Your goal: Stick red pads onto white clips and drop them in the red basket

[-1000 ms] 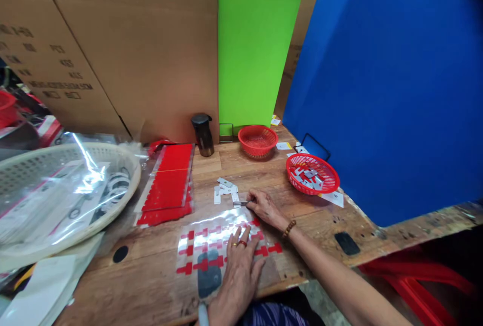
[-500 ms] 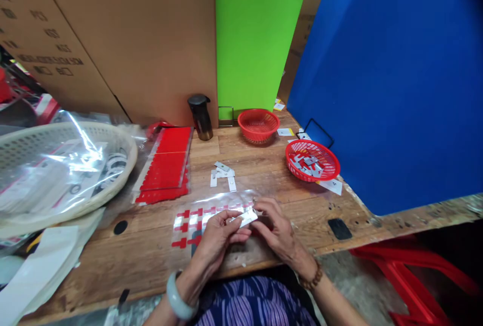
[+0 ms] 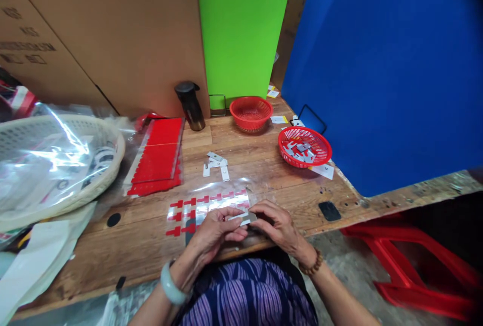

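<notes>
My left hand point(image 3: 216, 228), with a pale bangle at the wrist, pinches a small white and grey flat piece point(image 3: 243, 219). The fingertips of my right hand point(image 3: 277, 223) close on the right end of that same piece. Beneath and left of my hands lies a clear sheet point(image 3: 204, 208) bearing rows of red T-shaped stickers, partly covered by my left hand. Beyond it several small white pieces point(image 3: 216, 161) rest in a loose pile on the wooden table point(image 3: 143, 225).
A red basket point(image 3: 305, 147) at right holds grey and white pieces; another red basket point(image 3: 251, 114) stands behind. Red sheets point(image 3: 160, 152), a black bottle point(image 3: 190, 106) and a large cream basket point(image 3: 113, 165) are left. A red stool point(image 3: 411, 260) is lower right.
The view has shifted, so the table items appear further left and higher. The held piece is turned slightly, and more of its grey part shows between my hands.
</notes>
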`<action>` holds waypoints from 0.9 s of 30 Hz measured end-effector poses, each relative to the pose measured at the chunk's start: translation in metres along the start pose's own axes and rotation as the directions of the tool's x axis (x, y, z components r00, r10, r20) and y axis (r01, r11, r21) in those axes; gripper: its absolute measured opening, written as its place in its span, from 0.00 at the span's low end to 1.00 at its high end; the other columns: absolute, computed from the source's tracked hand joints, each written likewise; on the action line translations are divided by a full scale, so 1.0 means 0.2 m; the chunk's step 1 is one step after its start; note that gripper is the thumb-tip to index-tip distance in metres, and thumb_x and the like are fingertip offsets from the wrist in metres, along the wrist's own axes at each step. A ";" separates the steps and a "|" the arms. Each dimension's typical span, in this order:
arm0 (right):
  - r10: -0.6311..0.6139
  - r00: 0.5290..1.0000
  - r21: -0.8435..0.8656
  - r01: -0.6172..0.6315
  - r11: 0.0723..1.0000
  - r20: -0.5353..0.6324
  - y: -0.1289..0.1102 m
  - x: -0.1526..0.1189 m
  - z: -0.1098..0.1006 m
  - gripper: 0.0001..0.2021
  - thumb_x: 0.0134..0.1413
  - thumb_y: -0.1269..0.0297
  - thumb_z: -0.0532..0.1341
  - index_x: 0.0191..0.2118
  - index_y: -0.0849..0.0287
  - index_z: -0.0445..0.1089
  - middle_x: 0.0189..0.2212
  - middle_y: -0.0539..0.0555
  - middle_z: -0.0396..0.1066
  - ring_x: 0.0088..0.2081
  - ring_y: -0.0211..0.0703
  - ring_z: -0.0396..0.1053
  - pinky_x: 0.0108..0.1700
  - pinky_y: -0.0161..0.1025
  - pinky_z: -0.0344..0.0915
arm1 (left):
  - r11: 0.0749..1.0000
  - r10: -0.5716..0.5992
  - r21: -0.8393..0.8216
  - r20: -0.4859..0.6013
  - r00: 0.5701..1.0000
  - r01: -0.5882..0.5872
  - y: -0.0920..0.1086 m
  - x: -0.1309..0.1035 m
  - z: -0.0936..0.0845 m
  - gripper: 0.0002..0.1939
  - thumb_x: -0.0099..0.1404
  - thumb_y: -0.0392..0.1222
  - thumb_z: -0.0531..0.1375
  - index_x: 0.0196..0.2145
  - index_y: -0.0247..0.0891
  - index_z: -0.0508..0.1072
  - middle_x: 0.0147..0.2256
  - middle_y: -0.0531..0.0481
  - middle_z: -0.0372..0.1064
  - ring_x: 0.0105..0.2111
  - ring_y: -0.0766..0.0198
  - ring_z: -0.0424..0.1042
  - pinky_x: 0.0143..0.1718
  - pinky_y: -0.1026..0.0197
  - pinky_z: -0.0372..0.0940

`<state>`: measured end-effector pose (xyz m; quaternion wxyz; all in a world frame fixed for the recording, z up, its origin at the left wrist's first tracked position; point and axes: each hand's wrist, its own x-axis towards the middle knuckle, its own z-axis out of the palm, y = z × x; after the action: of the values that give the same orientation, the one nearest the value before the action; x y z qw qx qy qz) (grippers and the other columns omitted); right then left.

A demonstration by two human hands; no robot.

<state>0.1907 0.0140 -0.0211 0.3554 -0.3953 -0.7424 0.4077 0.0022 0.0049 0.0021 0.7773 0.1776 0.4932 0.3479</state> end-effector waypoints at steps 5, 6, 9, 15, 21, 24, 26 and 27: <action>0.173 0.984 0.037 -0.172 0.984 -0.050 0.08 -0.03 0.01 0.21 0.53 0.69 0.61 0.53 0.56 0.61 0.41 0.53 0.67 0.36 0.39 0.66 0.40 0.37 0.64 | 0.997 0.071 0.027 -0.114 0.991 -0.068 0.00 0.05 -0.01 0.09 0.55 0.26 0.62 0.34 0.28 0.69 0.23 0.42 0.75 0.20 0.66 0.74 0.24 0.70 0.70; 0.223 0.970 0.037 -0.221 0.975 -0.096 0.09 -0.03 0.01 0.20 0.53 0.70 0.60 0.52 0.57 0.61 0.40 0.53 0.67 0.35 0.39 0.66 0.39 0.37 0.65 | 0.995 0.101 0.027 -0.149 0.984 -0.098 0.01 0.07 -0.02 0.08 0.55 0.26 0.62 0.35 0.28 0.68 0.23 0.42 0.75 0.21 0.65 0.75 0.24 0.70 0.70; 0.287 0.938 -0.062 -0.304 0.951 -0.194 0.11 -0.04 0.01 0.07 0.55 0.70 0.57 0.41 0.58 0.67 0.34 0.52 0.67 0.35 0.40 0.66 0.40 0.38 0.64 | 0.984 0.177 0.008 -0.207 0.962 -0.179 0.01 0.12 -0.04 0.10 0.56 0.27 0.62 0.36 0.30 0.67 0.27 0.42 0.76 0.25 0.63 0.76 0.28 0.67 0.72; 0.241 0.964 -0.238 -0.261 0.936 -0.113 0.08 -0.04 0.02 0.06 0.56 0.73 0.54 0.34 0.58 0.67 0.33 0.53 0.65 0.37 0.42 0.65 0.41 0.39 0.62 | 0.968 0.247 0.012 -0.209 0.946 -0.251 -0.01 0.19 -0.03 0.15 0.54 0.28 0.64 0.39 0.31 0.67 0.28 0.44 0.76 0.28 0.63 0.77 0.30 0.68 0.71; 0.205 0.961 -0.302 -0.255 0.919 -0.188 0.11 -0.07 0.02 0.07 0.57 0.73 0.53 0.39 0.58 0.66 0.35 0.55 0.63 0.39 0.45 0.64 0.42 0.42 0.62 | 0.965 0.260 0.055 -0.160 0.952 -0.255 -0.07 0.24 0.05 0.13 0.53 0.29 0.64 0.38 0.31 0.69 0.27 0.46 0.75 0.27 0.65 0.76 0.31 0.68 0.70; 0.209 0.960 -0.317 -0.260 0.912 -0.187 0.11 -0.08 0.02 0.06 0.57 0.73 0.53 0.35 0.58 0.65 0.33 0.54 0.63 0.36 0.44 0.63 0.40 0.42 0.62 | 0.968 0.251 0.068 -0.158 0.955 -0.243 -0.10 0.26 0.07 0.12 0.53 0.29 0.64 0.37 0.31 0.69 0.28 0.46 0.75 0.28 0.64 0.76 0.32 0.66 0.70; 0.224 0.959 -0.323 -0.270 0.907 -0.173 0.11 -0.07 0.02 0.06 0.56 0.74 0.53 0.31 0.58 0.65 0.31 0.53 0.62 0.35 0.44 0.63 0.38 0.41 0.61 | 0.966 0.256 0.083 -0.155 0.954 -0.246 -0.12 0.28 0.07 0.12 0.54 0.29 0.63 0.37 0.32 0.69 0.29 0.46 0.75 0.28 0.63 0.76 0.32 0.65 0.70; 0.230 0.959 -0.327 -0.273 0.905 -0.165 0.11 -0.07 0.02 0.07 0.56 0.74 0.53 0.31 0.58 0.64 0.31 0.53 0.62 0.35 0.43 0.63 0.38 0.41 0.61 | 0.964 0.260 0.092 -0.156 0.953 -0.248 -0.13 0.28 0.07 0.12 0.54 0.29 0.63 0.37 0.32 0.69 0.29 0.47 0.75 0.28 0.63 0.76 0.33 0.65 0.70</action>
<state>0.2007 0.0079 -0.0453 0.2695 -0.5684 -0.7219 0.2883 0.0404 0.0283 -0.0442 0.6752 0.2377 0.5416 0.4407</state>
